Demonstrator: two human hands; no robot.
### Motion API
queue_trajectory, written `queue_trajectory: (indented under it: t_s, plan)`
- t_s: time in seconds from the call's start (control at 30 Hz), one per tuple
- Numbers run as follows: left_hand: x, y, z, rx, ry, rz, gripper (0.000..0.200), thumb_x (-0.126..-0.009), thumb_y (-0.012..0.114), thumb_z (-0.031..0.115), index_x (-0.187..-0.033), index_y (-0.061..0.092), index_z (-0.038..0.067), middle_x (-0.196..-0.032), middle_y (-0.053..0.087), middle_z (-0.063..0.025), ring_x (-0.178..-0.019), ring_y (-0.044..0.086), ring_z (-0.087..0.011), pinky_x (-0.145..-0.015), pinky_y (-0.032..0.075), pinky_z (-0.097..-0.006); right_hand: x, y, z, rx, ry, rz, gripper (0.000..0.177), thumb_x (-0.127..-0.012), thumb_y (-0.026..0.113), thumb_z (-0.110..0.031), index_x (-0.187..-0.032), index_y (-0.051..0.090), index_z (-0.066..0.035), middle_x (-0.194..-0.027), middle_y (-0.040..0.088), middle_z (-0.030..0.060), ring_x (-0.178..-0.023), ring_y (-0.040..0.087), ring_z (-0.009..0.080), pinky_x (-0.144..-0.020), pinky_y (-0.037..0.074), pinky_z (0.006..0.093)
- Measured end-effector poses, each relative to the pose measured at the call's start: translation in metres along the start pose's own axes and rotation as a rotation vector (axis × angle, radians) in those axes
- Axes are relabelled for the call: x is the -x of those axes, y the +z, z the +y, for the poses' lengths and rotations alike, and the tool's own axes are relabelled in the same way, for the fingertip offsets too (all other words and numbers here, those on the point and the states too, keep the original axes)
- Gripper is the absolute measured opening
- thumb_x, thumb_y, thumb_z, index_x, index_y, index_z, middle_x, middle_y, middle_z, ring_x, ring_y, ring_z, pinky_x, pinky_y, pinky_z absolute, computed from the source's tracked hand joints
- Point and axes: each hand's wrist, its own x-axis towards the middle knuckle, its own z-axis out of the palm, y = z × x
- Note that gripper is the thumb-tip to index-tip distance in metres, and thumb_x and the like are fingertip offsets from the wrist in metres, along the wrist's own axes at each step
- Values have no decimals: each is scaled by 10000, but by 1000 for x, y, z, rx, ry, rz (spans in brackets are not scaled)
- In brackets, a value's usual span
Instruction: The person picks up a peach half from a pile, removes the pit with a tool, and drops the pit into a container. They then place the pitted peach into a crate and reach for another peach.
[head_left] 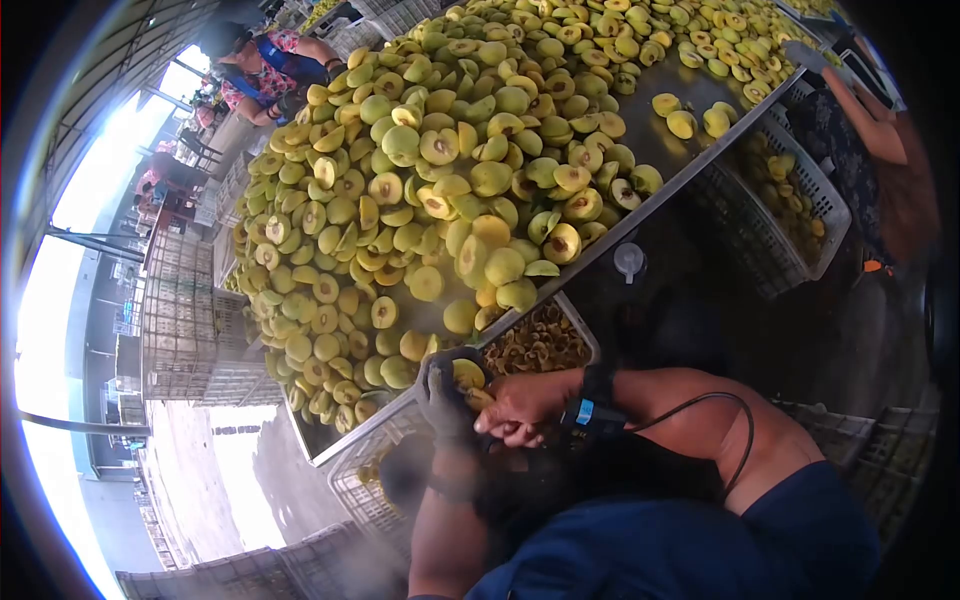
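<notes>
My left hand (440, 395), in a dark grey glove, is closed round a halved yellow-green fruit (467, 375) near the table's front edge. Right beside it is my bare right hand (522, 408), its fingers curled in against the fruit; whatever they hold is too small or hidden to name. A dark band with a blue label and a black cable sits at my right wrist. Just beyond both hands, a large heap of halved fruit (400, 220) covers much of the metal table (640, 205).
A crate of brown scraps (592, 345) stands under the table edge, and a white crate (345, 480) is below my left hand. Another fruit crate (835, 215) is at the right. One person stands across the heap, another at the right. Stacked crates (180, 310) line the left.
</notes>
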Motion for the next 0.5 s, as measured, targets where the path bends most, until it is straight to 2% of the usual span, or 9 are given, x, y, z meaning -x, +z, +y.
queue_trajectory:
  t_s: [0.03, 0.1, 0.2, 0.23, 0.3, 0.33, 0.4, 0.47, 0.5]
  plan:
    - [0, -2, 0, 41, 1, -66, 373, -997, 508, 306, -1008, 709, -8, -925, 687, -125, -819, 660, -252, -741, 523, -374, 2, 2, 0, -63, -6, -81, 301, -1047, 562, -206, -763, 548, -109, -613, 395, -53, -455, 432, 72, -425, 355, 279]
    - [1, -2, 7, 99, -21, -61, 391, -1036, 493, 319, -1001, 710, -4, -915, 688, -102, -813, 660, -222, -729, 526, -360, 6, -1, -2, -2, 6, -77, 330, -1048, 562, -216, -738, 492, -130, -612, 392, -59, -460, 429, 73, -426, 348, 280]
    - [0, -4, 14, 189, -128, 188, 307, -1054, 523, 248, -966, 711, 22, -884, 681, -55, -795, 664, -199, -696, 535, -324, 16, 5, -5, 52, 31, -23, 327, -1043, 571, -236, -740, 501, -135, -614, 433, -48, -467, 454, 91, -440, 377, 289]
    - [-1, -23, 10, 237, -198, 309, 314, -1058, 532, 263, -970, 713, 22, -890, 683, -42, -796, 663, -192, -691, 535, -313, 16, 9, -4, 64, 45, -8, 319, -1040, 576, -244, -747, 519, -132, -615, 454, -41, -469, 467, 99, -448, 393, 292]
    - [0, -78, -20, 144, -196, 475, 297, -1046, 572, 271, -981, 717, 20, -895, 683, -29, -786, 656, -174, -672, 529, -291, 10, 4, 14, 313, 95, 158, 300, -1028, 589, -261, -763, 550, -126, -626, 510, -15, -475, 499, 118, -454, 422, 305]
    - [5, -106, -18, 84, -214, 472, 254, -1009, 614, 238, -1002, 710, 3, -905, 695, -49, -791, 658, -182, -688, 529, -310, 6, -2, 31, 429, 113, 253, 292, -1021, 596, -269, -771, 565, -123, -632, 538, -1, -477, 516, 127, -458, 436, 311]
    - [13, -152, 8, 53, -340, 429, 241, -916, 709, 145, -1058, 688, -49, -939, 733, -111, -817, 668, -219, -748, 533, -381, 3, -16, 49, 481, -54, 195, 240, -985, 629, -275, -846, 642, -81, -655, 596, 49, -509, 573, 159, -460, 462, 323]
    - [22, -204, -7, -802, -385, 333, 245, -920, 700, 127, -1067, 700, -69, -933, 739, -97, -824, 659, -185, -758, 533, -351, 11, -2, 31, 183, 158, 326, 224, -974, 637, -265, -880, 663, -64, -655, 596, 53, -522, 585, 166, -459, 460, 322]
    - [14, -208, -8, -685, -362, 344, 253, -919, 702, 131, -1075, 706, -67, -943, 742, -99, -829, 660, -180, -770, 535, -348, 7, -3, 30, 112, 155, 321, 225, -965, 647, -257, -919, 676, -39, -662, 599, 57, -537, 594, 170, -465, 463, 317]
